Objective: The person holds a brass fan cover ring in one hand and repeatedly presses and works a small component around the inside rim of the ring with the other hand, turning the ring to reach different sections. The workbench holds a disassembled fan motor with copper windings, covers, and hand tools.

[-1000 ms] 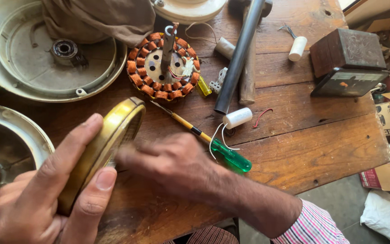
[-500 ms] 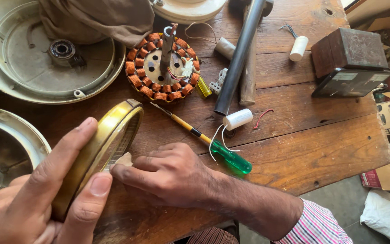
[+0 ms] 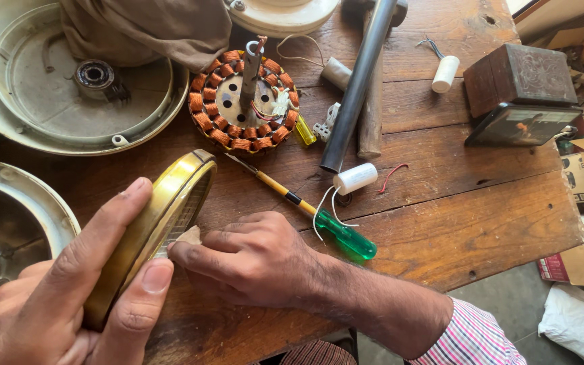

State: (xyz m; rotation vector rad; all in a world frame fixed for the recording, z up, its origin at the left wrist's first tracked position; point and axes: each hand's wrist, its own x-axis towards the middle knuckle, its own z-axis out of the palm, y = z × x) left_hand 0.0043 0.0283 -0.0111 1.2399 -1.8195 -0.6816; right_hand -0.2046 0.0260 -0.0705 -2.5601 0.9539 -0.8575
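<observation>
Holding a gold ring [image 3: 150,230] tilted on edge over the bench [image 3: 441,223], left hand [image 3: 62,297] has its grip clamped on the rim, thumb and fingers pressing it. Right hand [image 3: 251,257] pinches a small scrap [image 3: 189,236] against the ring's inner face. Screwdriver [image 3: 305,209] lies just beside the right hand; copper stator [image 3: 245,101] farther back, near a grey cover [image 3: 69,88].

Lower left — left hand [image 3: 69,297] holding a ring [image 3: 147,233] on edge, right hand [image 3: 251,260] just beside it. Centre — screwdriver [image 3: 305,209] on the table [image 3: 454,203], coil [image 3: 246,98] behind it, pipe [image 3: 359,81] to its right. Upper left: dish [image 3: 28,101]. Upper right: box [image 3: 522,88].
</observation>
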